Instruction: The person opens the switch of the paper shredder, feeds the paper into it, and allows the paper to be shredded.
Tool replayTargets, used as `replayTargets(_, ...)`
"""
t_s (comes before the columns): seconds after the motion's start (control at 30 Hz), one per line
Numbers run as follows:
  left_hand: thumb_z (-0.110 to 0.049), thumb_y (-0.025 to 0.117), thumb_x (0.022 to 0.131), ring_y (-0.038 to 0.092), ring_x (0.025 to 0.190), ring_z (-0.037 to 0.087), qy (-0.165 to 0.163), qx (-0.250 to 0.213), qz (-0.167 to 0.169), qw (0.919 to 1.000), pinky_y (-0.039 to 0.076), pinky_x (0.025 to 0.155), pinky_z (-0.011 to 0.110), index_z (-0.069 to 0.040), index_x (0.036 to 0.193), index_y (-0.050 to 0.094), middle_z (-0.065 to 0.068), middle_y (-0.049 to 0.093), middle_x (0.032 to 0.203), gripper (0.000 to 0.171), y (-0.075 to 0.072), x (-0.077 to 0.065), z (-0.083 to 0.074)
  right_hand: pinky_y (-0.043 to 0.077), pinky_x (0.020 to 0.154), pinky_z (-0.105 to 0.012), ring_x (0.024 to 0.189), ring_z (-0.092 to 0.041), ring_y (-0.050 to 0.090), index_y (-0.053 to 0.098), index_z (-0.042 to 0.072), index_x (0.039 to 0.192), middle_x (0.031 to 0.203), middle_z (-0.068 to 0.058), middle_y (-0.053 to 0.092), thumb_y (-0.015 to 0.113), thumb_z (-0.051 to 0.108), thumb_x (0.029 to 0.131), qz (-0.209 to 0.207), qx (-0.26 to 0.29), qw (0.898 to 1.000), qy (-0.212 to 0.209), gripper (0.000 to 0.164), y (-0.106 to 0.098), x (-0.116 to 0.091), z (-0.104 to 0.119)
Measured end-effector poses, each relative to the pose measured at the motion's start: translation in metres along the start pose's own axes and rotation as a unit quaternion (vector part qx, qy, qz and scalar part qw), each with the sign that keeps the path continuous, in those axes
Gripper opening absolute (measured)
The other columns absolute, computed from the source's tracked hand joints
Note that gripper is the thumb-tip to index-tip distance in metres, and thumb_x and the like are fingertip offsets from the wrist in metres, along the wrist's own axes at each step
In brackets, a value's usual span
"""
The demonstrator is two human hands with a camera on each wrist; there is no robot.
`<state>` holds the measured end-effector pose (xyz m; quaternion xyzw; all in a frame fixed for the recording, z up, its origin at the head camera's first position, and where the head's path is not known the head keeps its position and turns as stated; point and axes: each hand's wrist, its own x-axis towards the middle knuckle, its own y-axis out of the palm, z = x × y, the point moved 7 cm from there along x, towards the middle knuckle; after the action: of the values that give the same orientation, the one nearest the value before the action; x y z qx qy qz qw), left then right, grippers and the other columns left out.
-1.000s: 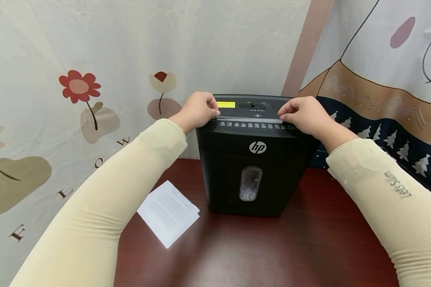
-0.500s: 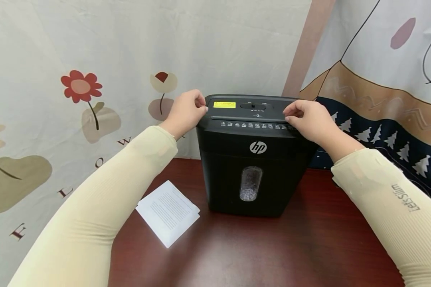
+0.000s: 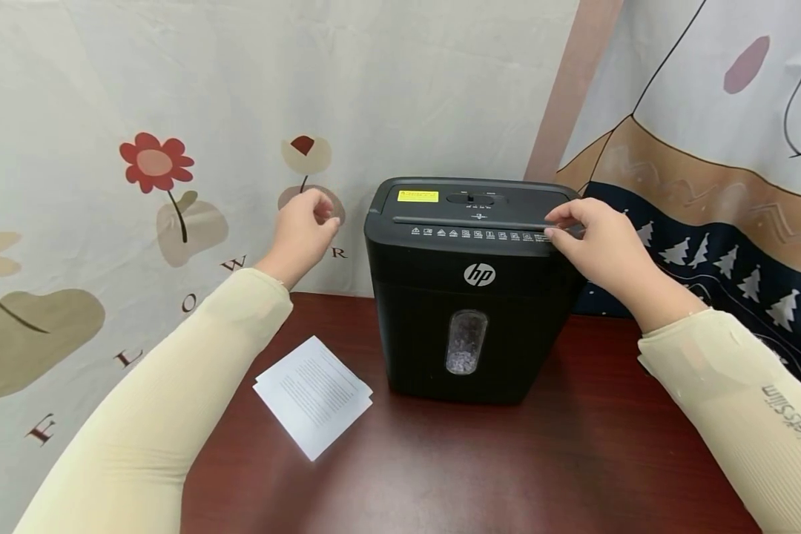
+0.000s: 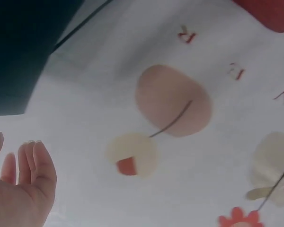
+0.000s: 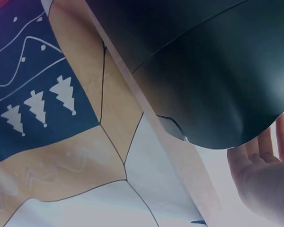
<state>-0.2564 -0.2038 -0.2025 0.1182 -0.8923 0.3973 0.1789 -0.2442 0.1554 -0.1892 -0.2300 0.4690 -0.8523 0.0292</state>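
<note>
A black HP paper shredder (image 3: 427, 297) stands upright on the table, its top slot bare and paper scraps showing through the front window (image 3: 466, 343). Left of the shredder and apart from it, my left hand (image 3: 303, 233) hangs in the air with loosely bent fingers and nothing in them. The left wrist view shows that hand (image 4: 26, 189) beside the shredder's dark side (image 4: 26, 52). My right hand (image 3: 604, 248) is over the right end of the shredder's top, fingers loosely bent and holding nothing. Printed sheets of paper (image 3: 314, 397) lie on the table left of the shredder.
The dark red wooden table (image 3: 454, 467) runs up to a curtain (image 3: 440, 89) with printed flowers right behind the shredder. At the right, a darker fabric part with white trees (image 3: 727, 259) hangs close to my right hand. A dark cord (image 3: 794, 363) shows near my right sleeve.
The white paper strip in the slot has gone down out of sight. My left hand has moved left off the shredder; my right hand has shifted slightly right and nearer. The sheets lie unmoved.
</note>
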Motion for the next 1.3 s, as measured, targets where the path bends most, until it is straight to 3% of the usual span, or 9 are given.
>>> replayTargets(0.27,-0.004,0.052,0.093,0.053,0.099,0.035,-0.024,0.004,-0.002,0.9997,0.043,0.086,0.046,0.007,0.108,0.053,0.022,0.056,0.105,0.019,0.0,-0.015,0.045,0.04,0.094,-0.058,0.107,-0.04,0.051,0.063,-0.001,0.116,0.121,-0.023,0.055,0.058,0.012,0.096,-0.02,-0.014,1.0,-0.019,0.025,-0.004,-0.011,-0.005)
replayTargets(0.43,-0.005,0.053,0.093,0.054,0.101,0.039,-0.039,0.015,-0.003,0.9991,0.044,0.088,0.05,0.009,0.11,0.053,0.026,0.057,0.107,0.022,0.001,-0.025,0.071,0.021,0.113,-0.056,0.132,-0.042,0.037,0.062,-0.003,0.116,0.127,-0.026,0.053,0.058,0.012,0.096,-0.024,-0.02,0.999,-0.025,0.026,-0.004,-0.017,-0.008)
replayTargets(0.53,-0.005,0.053,0.093,0.055,0.102,0.04,-0.053,0.017,0.002,0.9984,0.045,0.088,0.051,0.01,0.111,0.052,0.027,0.057,0.109,0.023,0.003,-0.032,0.085,0.013,0.116,-0.051,0.135,-0.043,0.033,0.062,-0.004,0.115,0.129,-0.026,0.052,0.058,0.012,0.096,-0.031,-0.024,0.999,-0.031,0.025,-0.003,-0.021,-0.01)
replayTargets(0.6,-0.005,0.053,0.093,0.055,0.102,0.041,-0.06,0.016,0.002,0.998,0.045,0.087,0.051,0.01,0.111,0.052,0.028,0.056,0.109,0.023,0.005,-0.037,0.094,0.013,0.116,-0.051,0.134,-0.043,0.035,0.062,-0.004,0.114,0.128,-0.026,0.052,0.058,0.012,0.096,-0.038,-0.027,0.998,-0.034,0.024,-0.003,-0.023,-0.01)
replayTargets(0.73,-0.004,0.054,0.093,0.055,0.099,0.041,-0.073,0.016,-0.001,0.9972,0.045,0.085,0.051,0.01,0.109,0.053,0.028,0.057,0.107,0.022,0.009,-0.047,0.112,0.026,0.11,-0.056,0.128,-0.042,0.04,0.063,-0.002,0.113,0.127,-0.024,0.053,0.058,0.014,0.096,-0.045,-0.035,0.998,-0.027,0.024,-0.003,-0.025,-0.013)
replayTargets(0.9,-0.006,0.054,0.092,0.054,0.098,0.04,-0.115,0.02,0.003,0.9932,0.044,0.085,0.05,0.01,0.109,0.053,0.028,0.057,0.106,0.023,0.016,-0.059,0.14,0.032,0.104,-0.061,0.125,-0.042,0.042,0.064,-0.001,0.113,0.124,-0.024,0.055,0.057,0.016,0.097,-0.048,-0.039,0.998,-0.029,0.025,-0.004,-0.03,-0.015)
replayTargets(1.13,-0.008,0.052,0.093,0.052,0.098,0.04,-0.187,0.014,0.011,0.9822,0.044,0.084,0.049,0.011,0.11,0.051,0.027,0.054,0.107,0.026,0.021,-0.079,0.178,0.041,0.092,-0.056,0.112,-0.036,0.049,0.066,-0.001,0.109,0.116,-0.02,0.058,0.062,0.012,0.094,-0.069,-0.047,0.994,-0.065,0.02,-0.004,-0.036,-0.014)
replayTargets(1.3,-0.008,0.052,0.094,0.052,0.096,0.039,-0.229,0.022,0.013,0.9732,0.045,0.082,0.048,0.011,0.112,0.051,0.027,0.054,0.108,0.026,0.024,-0.09,0.196,0.04,0.092,-0.057,0.11,-0.038,0.049,0.066,-0.002,0.109,0.115,-0.022,0.058,0.065,0.01,0.092,-0.067,-0.068,0.993,-0.071,0.022,-0.005,-0.038,-0.018)
